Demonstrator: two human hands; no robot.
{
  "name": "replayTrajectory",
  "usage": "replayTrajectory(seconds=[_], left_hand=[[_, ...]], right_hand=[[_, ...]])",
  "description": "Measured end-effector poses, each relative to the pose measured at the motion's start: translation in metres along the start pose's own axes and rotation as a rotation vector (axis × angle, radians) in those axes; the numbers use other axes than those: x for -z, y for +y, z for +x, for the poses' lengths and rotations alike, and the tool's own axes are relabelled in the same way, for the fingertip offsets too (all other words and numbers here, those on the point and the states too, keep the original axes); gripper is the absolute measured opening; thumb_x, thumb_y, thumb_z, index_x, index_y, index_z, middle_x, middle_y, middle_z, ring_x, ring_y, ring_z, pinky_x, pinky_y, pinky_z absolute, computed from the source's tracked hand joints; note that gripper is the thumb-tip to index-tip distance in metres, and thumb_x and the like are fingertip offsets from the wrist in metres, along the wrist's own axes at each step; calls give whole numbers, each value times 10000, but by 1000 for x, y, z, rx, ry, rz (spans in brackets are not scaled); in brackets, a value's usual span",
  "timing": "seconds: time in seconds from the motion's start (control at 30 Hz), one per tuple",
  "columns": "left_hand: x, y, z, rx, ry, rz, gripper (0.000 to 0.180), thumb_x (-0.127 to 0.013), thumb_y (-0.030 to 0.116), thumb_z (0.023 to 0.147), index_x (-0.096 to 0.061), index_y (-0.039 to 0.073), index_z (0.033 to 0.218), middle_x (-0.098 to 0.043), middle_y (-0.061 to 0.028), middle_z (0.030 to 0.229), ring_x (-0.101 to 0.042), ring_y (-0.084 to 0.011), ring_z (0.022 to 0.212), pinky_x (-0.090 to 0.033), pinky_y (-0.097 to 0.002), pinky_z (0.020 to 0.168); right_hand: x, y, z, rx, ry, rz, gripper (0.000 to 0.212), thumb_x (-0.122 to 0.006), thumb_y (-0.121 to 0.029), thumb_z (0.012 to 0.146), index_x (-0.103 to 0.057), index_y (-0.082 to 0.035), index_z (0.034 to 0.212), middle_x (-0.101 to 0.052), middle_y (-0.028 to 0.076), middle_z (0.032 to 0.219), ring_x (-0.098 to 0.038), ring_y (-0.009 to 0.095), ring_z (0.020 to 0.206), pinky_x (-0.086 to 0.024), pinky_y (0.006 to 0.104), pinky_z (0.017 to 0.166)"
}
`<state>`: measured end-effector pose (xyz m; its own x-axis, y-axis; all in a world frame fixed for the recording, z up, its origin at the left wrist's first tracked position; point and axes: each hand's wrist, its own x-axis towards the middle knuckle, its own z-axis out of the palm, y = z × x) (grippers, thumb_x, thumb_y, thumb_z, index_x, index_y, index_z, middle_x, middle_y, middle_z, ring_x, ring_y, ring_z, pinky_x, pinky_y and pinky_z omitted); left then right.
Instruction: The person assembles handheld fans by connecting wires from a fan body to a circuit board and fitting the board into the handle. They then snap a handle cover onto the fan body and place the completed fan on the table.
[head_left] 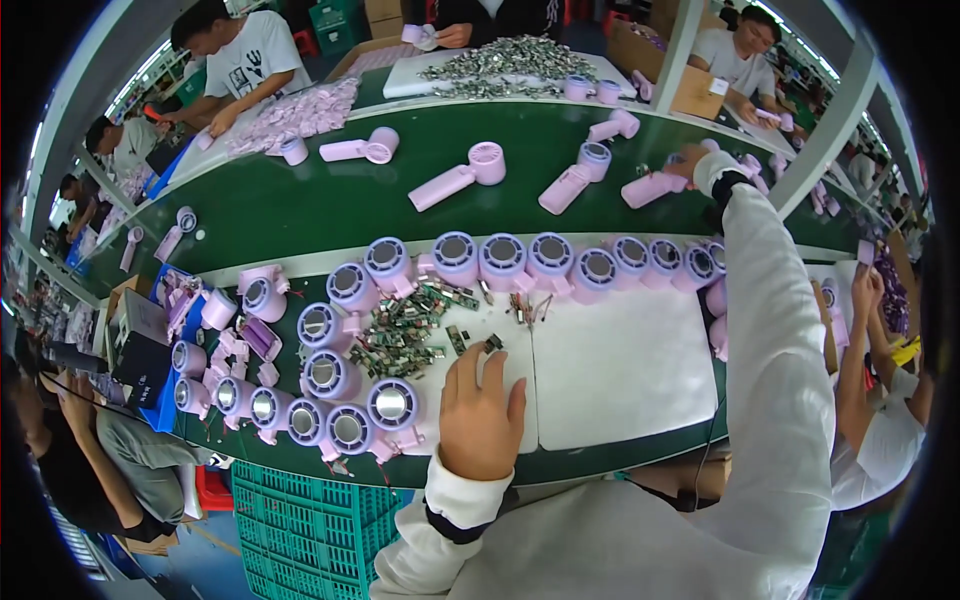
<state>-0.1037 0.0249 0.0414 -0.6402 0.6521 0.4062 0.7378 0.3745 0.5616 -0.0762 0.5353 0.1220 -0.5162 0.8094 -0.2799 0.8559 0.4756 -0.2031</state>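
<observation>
My left hand (482,420) rests palm down on a white mat (625,375), fingers stretched forward. Its fingertips are beside a small dark part (493,343) and a small circuit board (457,340). A heap of green circuit boards (400,325) lies just left of it. My right arm reaches far to the right over the green belt. There my right hand (688,163) closes round the far end of a pink handheld fan (652,188), which lies with its handle pointing left; the hand partly hides the fan's head.
Round purple fan heads (502,255) curve along the mat's back and left. More handheld fans (485,165) lie on the green belt (330,205). A blue tray (165,395) of pink parts stands left, a green crate (295,530) below. Co-workers sit across and on both sides.
</observation>
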Motion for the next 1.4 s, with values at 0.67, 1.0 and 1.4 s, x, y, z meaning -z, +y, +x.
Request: replayTrajectory(seconds=[0.67,1.0,1.4], left_hand=[[-16,-2,11,-87,-13,77,211,-670,109,897,-639,57,1099,-638,-127,1079,-652,-312,953,-522,-422,833],[8,1,-21,7,-13,-272,233,-669,79,912,-620,53,1139,-650,-121,978,-646,-340,898,-530,-411,798],[2,-16,-45,-235,132,-428,225,-676,36,884,-628,40,1104,-637,-117,974,-616,-332,932,-504,-422,865]], right_hand=[[-64,13,112,893,218,334,371,-728,-263,942,-647,-131,1279,-689,70,1094,-645,194,867,-551,337,806],[2,-92,-290,1248,18,141,484,-730,-74,823,-598,-57,1288,-611,152,1218,-658,282,921,-531,372,737],[-135,-49,-312,789,181,45,417,-778,-117,790,-658,-45,1183,-633,209,1163,-637,430,1006,-523,453,860]])
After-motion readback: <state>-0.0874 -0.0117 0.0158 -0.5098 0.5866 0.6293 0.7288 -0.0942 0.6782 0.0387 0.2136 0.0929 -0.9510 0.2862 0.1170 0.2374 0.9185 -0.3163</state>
